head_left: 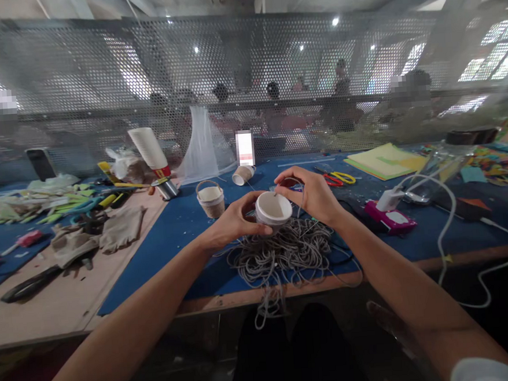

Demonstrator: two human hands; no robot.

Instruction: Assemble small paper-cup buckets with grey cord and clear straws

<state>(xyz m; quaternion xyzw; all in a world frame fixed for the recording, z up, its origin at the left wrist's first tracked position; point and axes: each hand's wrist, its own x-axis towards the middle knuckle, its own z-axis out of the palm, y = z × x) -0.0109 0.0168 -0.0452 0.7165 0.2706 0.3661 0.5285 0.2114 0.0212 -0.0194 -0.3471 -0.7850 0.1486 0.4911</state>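
Note:
My left hand (245, 217) is wrapped round a white paper cup (274, 211), tilted so that its open mouth faces me. At the cup's far rim, my right hand (308, 192) pinches a thin grey cord (301, 210), which loops down beside the fingers. Below both hands lies a tangled heap of grey cord (280, 255), with a few loops hanging over the table's front edge. A small cord-wrapped cup with a handle (211, 201) stands upright to the left. Behind it, another wrapped cup (243, 175) lies on its side.
At the left are a stack of paper cups (146, 148), grey work gloves (121, 229) and yellow-handled tools. Scissors (342, 177), yellow paper sheets (386, 161), a magenta box (388, 217) with a white cable and a clear jar (439, 169) lie rightward. A perforated screen (236, 58) closes the back.

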